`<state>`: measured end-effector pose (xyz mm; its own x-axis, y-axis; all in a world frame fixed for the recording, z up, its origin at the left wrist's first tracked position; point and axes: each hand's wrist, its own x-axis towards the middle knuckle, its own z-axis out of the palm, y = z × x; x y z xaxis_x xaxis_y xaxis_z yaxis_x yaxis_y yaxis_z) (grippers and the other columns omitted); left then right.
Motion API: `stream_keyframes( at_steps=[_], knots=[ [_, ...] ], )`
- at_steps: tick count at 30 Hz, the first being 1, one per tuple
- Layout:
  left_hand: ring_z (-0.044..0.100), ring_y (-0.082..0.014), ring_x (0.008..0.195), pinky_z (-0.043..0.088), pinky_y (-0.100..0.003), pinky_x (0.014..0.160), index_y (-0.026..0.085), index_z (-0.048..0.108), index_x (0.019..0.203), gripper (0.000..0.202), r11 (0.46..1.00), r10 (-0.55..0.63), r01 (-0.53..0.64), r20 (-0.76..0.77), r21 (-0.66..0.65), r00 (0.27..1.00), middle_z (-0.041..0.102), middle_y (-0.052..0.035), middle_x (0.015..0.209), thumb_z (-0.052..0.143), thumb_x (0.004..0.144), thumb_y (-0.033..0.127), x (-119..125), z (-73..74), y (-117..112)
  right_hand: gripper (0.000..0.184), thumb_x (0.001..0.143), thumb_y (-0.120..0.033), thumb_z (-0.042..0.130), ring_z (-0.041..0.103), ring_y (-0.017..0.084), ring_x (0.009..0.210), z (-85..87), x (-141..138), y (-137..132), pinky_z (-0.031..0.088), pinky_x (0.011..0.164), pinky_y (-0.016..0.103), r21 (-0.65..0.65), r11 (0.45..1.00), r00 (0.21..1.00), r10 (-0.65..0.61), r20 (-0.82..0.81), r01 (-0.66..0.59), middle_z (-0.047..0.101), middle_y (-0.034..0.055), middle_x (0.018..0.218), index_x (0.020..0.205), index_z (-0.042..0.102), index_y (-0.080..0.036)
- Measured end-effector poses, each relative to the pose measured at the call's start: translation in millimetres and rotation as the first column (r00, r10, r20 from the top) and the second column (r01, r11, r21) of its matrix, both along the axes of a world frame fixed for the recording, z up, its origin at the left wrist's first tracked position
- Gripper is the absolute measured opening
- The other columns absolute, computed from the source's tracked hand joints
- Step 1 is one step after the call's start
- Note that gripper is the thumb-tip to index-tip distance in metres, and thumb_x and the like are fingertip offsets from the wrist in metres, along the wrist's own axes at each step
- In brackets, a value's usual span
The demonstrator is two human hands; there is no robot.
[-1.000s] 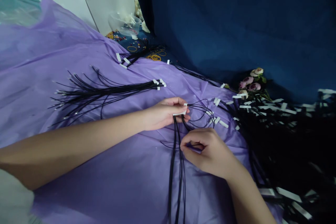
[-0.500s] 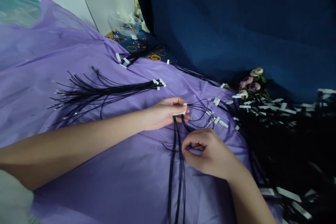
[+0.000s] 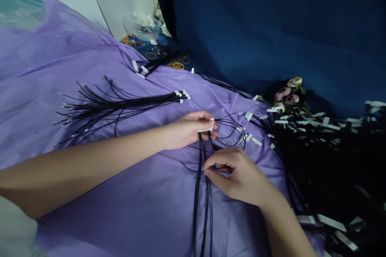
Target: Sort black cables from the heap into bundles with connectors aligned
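My left hand (image 3: 188, 130) is closed on a white tag (image 3: 206, 129), thumb on top, with black cords coming out of it. Some of these cords (image 3: 199, 192) hang down toward the front edge of the view. Others curl in loops (image 3: 238, 128) to the right of the fingers. Just below, my right hand (image 3: 238, 172) pinches one thin black cord (image 3: 191, 168) between thumb and fingertips. That cord's free end sticks out to the left, crossing the hanging strands. Both hands are above a purple sheet (image 3: 126, 209).
A bundle of black cords (image 3: 120, 106) with white tags lies behind my left forearm. At right is a large heap of tagged black cords (image 3: 331, 168). Artificial roses (image 3: 291, 92) stand by a dark blue cloth (image 3: 271, 28). Yellow rubber bands (image 3: 176, 65) and a clear bowl (image 3: 141, 28) are farther back.
My right thumb and fingertips have moved slightly left and come together on the thin cord, where they were a little apart. My left hand has stayed nearly still.
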<state>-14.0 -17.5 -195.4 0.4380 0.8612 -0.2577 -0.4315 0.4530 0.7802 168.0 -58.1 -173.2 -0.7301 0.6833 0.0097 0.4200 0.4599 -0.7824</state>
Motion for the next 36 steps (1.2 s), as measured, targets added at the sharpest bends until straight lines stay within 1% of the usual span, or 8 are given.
stream_keyframes(
  at_steps=[6, 12, 15, 19, 22, 25, 30, 36],
  knots=[
    [0.065, -0.0166, 0.076, 0.040, -0.034, 0.077, 0.014, 0.053, 0.084, 0.009, 1.000, 0.000, 0.000, 0.010, -0.008, 1.000, 0.061, -0.0023, 0.084, 0.062, 0.081, 0.014, -0.6, -0.7, 0.2, 0.020, 0.069, 0.000, 0.055, 0.050, 0.004, 0.057, 0.8, -0.1, 1.2, 0.036, 0.057, 0.015, -0.029, 0.999, 1.000, 0.021, 0.004, -0.021, 0.061, -0.0058, 0.063, 0.070, 0.064, -0.017],
    [0.065, -0.0164, 0.076, 0.040, -0.035, 0.079, 0.014, 0.053, 0.083, 0.009, 1.000, 0.001, -0.001, 0.019, -0.006, 1.000, 0.061, -0.0024, 0.084, 0.062, 0.081, 0.014, -0.6, -1.5, 0.0, 0.019, 0.069, 0.000, 0.054, 0.051, 0.004, 0.057, 0.9, 1.2, 1.7, 0.037, 0.058, 0.015, -0.045, 0.999, 0.999, 0.031, 0.019, -0.030, 0.060, -0.0059, 0.064, 0.068, 0.063, -0.017],
    [0.064, -0.0162, 0.076, 0.040, -0.035, 0.079, 0.014, 0.053, 0.084, 0.010, 1.000, 0.002, -0.002, 0.017, -0.008, 1.000, 0.061, -0.0023, 0.084, 0.062, 0.081, 0.014, -0.6, -1.4, -0.2, 0.019, 0.069, 0.000, 0.055, 0.049, 0.004, 0.056, 0.5, 1.1, 1.6, 0.035, 0.056, 0.015, -0.030, 0.999, 0.999, 0.029, 0.024, -0.029, 0.059, -0.0066, 0.063, 0.069, 0.063, -0.017],
    [0.064, -0.0158, 0.076, 0.040, -0.035, 0.079, 0.014, 0.053, 0.085, 0.013, 1.000, -0.004, 0.004, 0.020, -0.004, 1.000, 0.061, -0.0023, 0.085, 0.065, 0.080, 0.015, -0.9, -1.5, -0.4, 0.021, 0.071, -0.002, 0.056, 0.046, 0.005, 0.055, -0.3, -1.1, 0.7, 0.034, 0.055, 0.018, 0.019, 1.000, 1.000, 0.018, 0.023, -0.018, 0.057, -0.0063, 0.062, 0.076, 0.068, -0.019],
    [0.064, -0.0160, 0.077, 0.040, -0.034, 0.078, 0.014, 0.053, 0.085, 0.012, 1.000, -0.007, 0.007, 0.012, -0.003, 1.000, 0.061, -0.0024, 0.085, 0.064, 0.080, 0.016, -0.9, -1.7, -0.2, 0.021, 0.073, -0.003, 0.056, 0.047, 0.006, 0.056, -0.5, -2.2, 0.3, 0.034, 0.056, 0.020, 0.034, 0.999, 0.999, 0.020, 0.036, -0.021, 0.058, -0.0051, 0.062, 0.078, 0.069, -0.019],
    [0.064, -0.0158, 0.077, 0.040, -0.034, 0.078, 0.014, 0.053, 0.084, 0.012, 1.000, -0.006, 0.006, 0.016, -0.004, 1.000, 0.061, -0.0024, 0.085, 0.064, 0.080, 0.016, -0.7, -1.7, -0.2, 0.021, 0.073, -0.003, 0.054, 0.049, 0.007, 0.057, 0.1, -1.6, 0.5, 0.035, 0.057, 0.020, 0.020, 0.999, 0.998, 0.035, 0.047, -0.036, 0.060, -0.0037, 0.064, 0.076, 0.068, -0.018],
    [0.064, -0.0158, 0.077, 0.041, -0.034, 0.079, 0.015, 0.052, 0.084, 0.012, 1.000, -0.002, 0.002, 0.022, -0.003, 1.000, 0.061, -0.0022, 0.084, 0.064, 0.080, 0.015, -0.8, -1.2, -0.3, 0.019, 0.069, -0.001, 0.053, 0.050, 0.006, 0.056, 1.5, -0.9, 0.5, 0.035, 0.056, 0.018, 0.001, 0.999, 0.998, 0.039, 0.044, -0.040, 0.058, -0.0042, 0.061, 0.068, 0.063, -0.017],
    [0.064, -0.0159, 0.077, 0.041, -0.034, 0.078, 0.015, 0.053, 0.083, 0.011, 1.000, -0.001, 0.001, 0.019, 0.007, 1.000, 0.062, -0.0026, 0.084, 0.063, 0.081, 0.014, -1.0, -1.1, -0.4, 0.020, 0.069, -0.001, 0.054, 0.049, 0.005, 0.057, 1.3, -1.7, -1.0, 0.035, 0.057, 0.016, 0.001, 1.000, 0.999, 0.014, 0.037, -0.014, 0.059, -0.0056, 0.063, 0.070, 0.064, -0.017]
  ],
)
